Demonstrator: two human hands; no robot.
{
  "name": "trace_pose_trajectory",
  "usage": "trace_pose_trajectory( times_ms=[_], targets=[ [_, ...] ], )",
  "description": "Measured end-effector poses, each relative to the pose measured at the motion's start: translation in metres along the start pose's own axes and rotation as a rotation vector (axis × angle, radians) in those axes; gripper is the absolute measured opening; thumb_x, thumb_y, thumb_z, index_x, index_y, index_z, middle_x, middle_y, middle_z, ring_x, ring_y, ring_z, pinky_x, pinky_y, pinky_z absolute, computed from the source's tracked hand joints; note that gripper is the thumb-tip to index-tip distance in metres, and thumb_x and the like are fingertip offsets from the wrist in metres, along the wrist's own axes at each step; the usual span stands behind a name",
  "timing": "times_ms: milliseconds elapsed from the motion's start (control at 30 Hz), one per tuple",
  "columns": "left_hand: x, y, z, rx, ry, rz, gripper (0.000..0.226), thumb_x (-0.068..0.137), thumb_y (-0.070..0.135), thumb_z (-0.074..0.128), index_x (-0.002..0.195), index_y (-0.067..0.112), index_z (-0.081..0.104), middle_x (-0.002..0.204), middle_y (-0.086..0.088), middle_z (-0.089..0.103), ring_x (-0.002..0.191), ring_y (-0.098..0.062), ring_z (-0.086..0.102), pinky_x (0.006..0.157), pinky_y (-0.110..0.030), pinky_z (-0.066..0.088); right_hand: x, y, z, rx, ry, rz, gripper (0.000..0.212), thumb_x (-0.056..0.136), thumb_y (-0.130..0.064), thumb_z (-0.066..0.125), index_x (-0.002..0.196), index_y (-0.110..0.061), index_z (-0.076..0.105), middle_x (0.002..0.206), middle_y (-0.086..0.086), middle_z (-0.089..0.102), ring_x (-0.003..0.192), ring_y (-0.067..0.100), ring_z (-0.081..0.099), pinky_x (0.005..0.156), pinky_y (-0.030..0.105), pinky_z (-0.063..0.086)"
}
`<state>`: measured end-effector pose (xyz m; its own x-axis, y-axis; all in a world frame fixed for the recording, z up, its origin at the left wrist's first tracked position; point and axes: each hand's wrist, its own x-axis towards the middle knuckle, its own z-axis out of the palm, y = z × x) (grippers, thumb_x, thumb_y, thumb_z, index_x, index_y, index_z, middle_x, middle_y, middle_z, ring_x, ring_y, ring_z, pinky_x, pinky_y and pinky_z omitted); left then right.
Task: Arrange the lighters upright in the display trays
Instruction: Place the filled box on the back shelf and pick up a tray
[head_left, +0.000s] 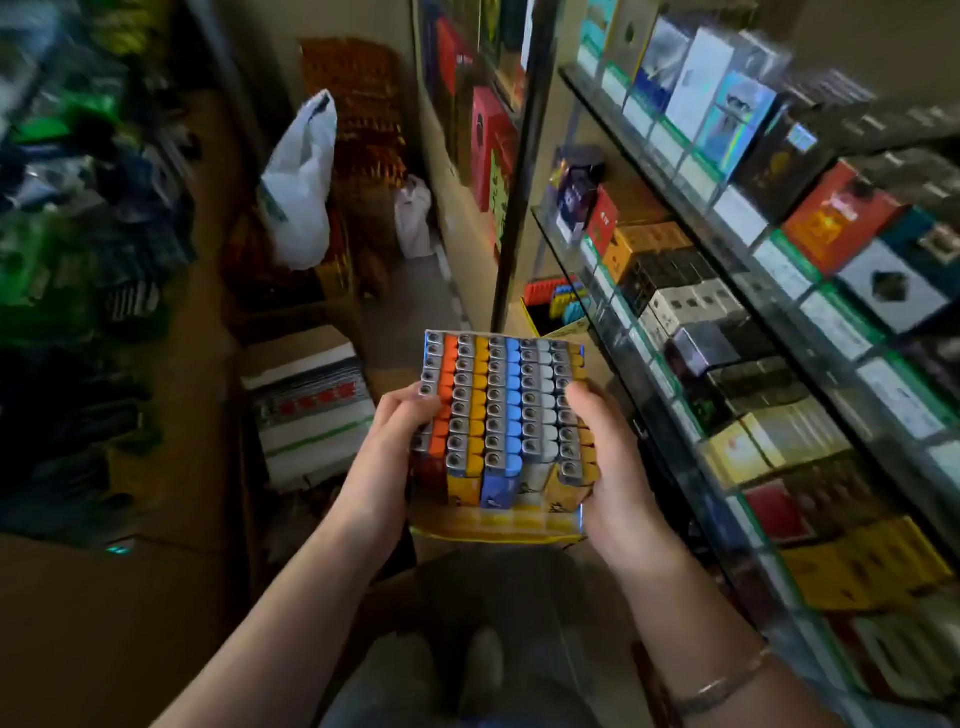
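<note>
Head view, looking down: a person is standing in a narrow, dim shop aisle and holding a display tray (498, 527) packed with lighters (501, 410) at waist height. The lighters are standing upright in coloured rows — orange, yellow, blue, white — with their metal tops facing the camera. The left hand (400, 441) is gripping the tray's left side, thumb lying over the outer row. The right hand (597, 457) is gripping the right side, thumb pressing on the tops there. At the near right corner one lighter seems to be leaning rather than standing straight. Glass shelves (691, 332) of boxed packs are running along the right, with a second tray (558, 306) of lighters sitting beyond on a lower ledge. Likely risks: tilting the tray could spill the near rows — and the leaning lighter could tip its neighbours
</note>
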<state>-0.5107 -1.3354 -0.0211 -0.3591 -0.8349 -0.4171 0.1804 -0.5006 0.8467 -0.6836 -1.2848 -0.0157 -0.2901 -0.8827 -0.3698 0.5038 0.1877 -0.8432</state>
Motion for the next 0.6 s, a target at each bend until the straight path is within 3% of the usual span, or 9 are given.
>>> trace_pose_trajectory(
  times_ms=[200, 367, 500, 600],
  targets=[
    [0.076, 0.012, -0.004, 0.024, -0.011, -0.068, 0.048, 0.072, 0.055, 0.059, 0.114, 0.034, 0.053, 0.107, -0.004, 0.069, 0.098, -0.026, 0.067, 0.091, -0.05, 0.048, 0.079, -0.001, -0.006, 0.006, 0.059, 0.089, 0.054, 0.073, -0.037, 0.07, 0.121, -0.017, 0.055, 0.113, 0.015, 0.066, 0.101, 0.033, 0.065, 0.086, 0.05, 0.051],
    [0.148, 0.014, -0.014, 0.108, -0.081, -0.092, 0.044, 0.07, 0.058, 0.06, 0.11, 0.039, 0.051, 0.098, 0.008, 0.07, 0.091, -0.016, 0.068, 0.079, -0.037, 0.052, 0.145, 0.015, -0.011, -0.03, 0.149, 0.137, 0.064, 0.061, -0.041, 0.078, 0.118, -0.025, 0.053, 0.097, 0.006, 0.072, 0.089, 0.027, 0.07, 0.065, 0.038, 0.056],
    [0.21, -0.002, -0.02, 0.145, -0.17, -0.184, 0.045, 0.074, 0.049, 0.061, 0.114, 0.037, 0.046, 0.103, 0.005, 0.068, 0.089, -0.011, 0.068, 0.064, -0.023, 0.055, 0.192, 0.046, -0.022, -0.002, 0.238, 0.222, 0.085, 0.043, -0.045, 0.087, 0.119, -0.032, 0.053, 0.101, 0.009, 0.072, 0.09, 0.031, 0.069, 0.069, 0.045, 0.055],
    [0.257, -0.025, -0.021, 0.135, -0.232, -0.274, 0.052, 0.071, 0.037, 0.073, 0.115, 0.034, 0.044, 0.111, 0.0, 0.065, 0.092, -0.016, 0.068, 0.072, -0.031, 0.057, 0.225, 0.069, -0.041, 0.058, 0.309, 0.243, 0.087, 0.041, -0.042, 0.087, 0.121, -0.029, 0.053, 0.098, 0.009, 0.072, 0.087, 0.03, 0.07, 0.063, 0.039, 0.055]
  ],
)
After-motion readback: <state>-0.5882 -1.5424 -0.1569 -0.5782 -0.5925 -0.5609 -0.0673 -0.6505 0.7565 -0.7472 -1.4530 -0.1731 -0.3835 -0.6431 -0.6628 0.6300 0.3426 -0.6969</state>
